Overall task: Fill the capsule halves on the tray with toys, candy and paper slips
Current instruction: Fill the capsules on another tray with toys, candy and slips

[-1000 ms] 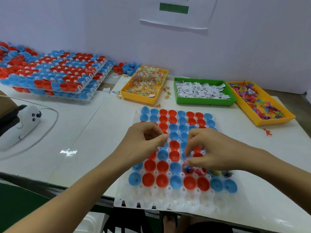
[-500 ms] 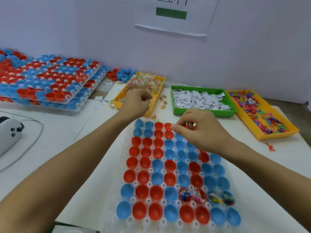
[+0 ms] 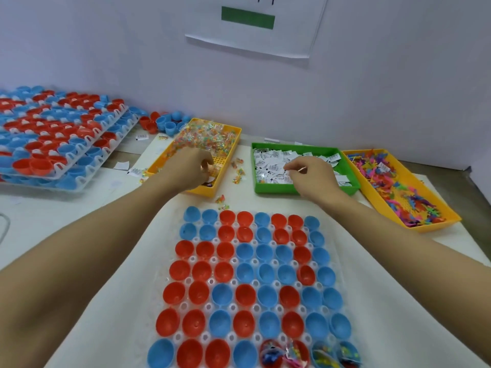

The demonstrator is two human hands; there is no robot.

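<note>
We see a white table [image 3: 87, 224] carrying a clear tray [image 3: 255, 261] of red and blue capsule halves near its front edge. Behind the tray sit three bins side by side: a yellow bin [image 3: 228, 152] of wrapped candy, a green bin [image 3: 297, 188] of paper slips, and another yellow bin [image 3: 425, 227] of small toys. Stacked trays [image 3: 66, 144] of capsule halves lie far left, with loose candies [image 3: 237, 168] scattered between bins.

wall sign [image 3: 255, 25] | stacked capsule trays [image 3: 61, 144] far left | white cable [image 3: 4, 227]
</note>
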